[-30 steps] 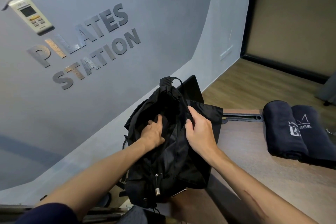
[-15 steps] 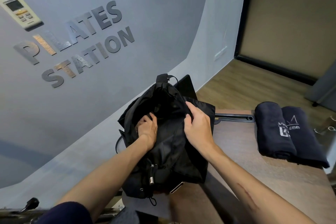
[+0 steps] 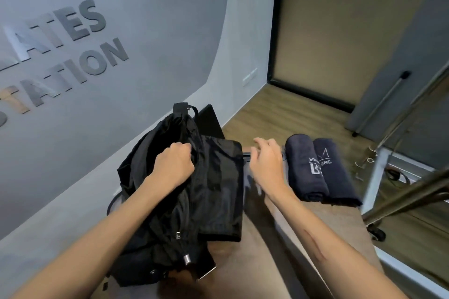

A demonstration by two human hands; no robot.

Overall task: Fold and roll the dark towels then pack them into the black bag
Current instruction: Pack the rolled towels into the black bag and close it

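Black nylon fills the left of the wooden tabletop (image 3: pixel 328 238): one black bag (image 3: pixel 194 189) lies with its long axis running away from the person, its mouth and top strap pointing toward the grey wall (image 3: pixel 121 19) that bears raised lettering. The left hand (image 3: pixel 173 165) is curled into a fist around a bunch of fabric at the bag's opening, gripping it. The right hand (image 3: pixel 266 160) hovers clear of the bag, between it and the towels, fingers loosely curled and holding nothing. Two dark towels (image 3: pixel 318 167), both already rolled, lie side by side and touching on the right part of the table, near the far edge; their long axes run roughly parallel to the bag's, angled slightly rightward toward the person. White lettering shows on the upper face of each roll. Neither towel is in the bag.
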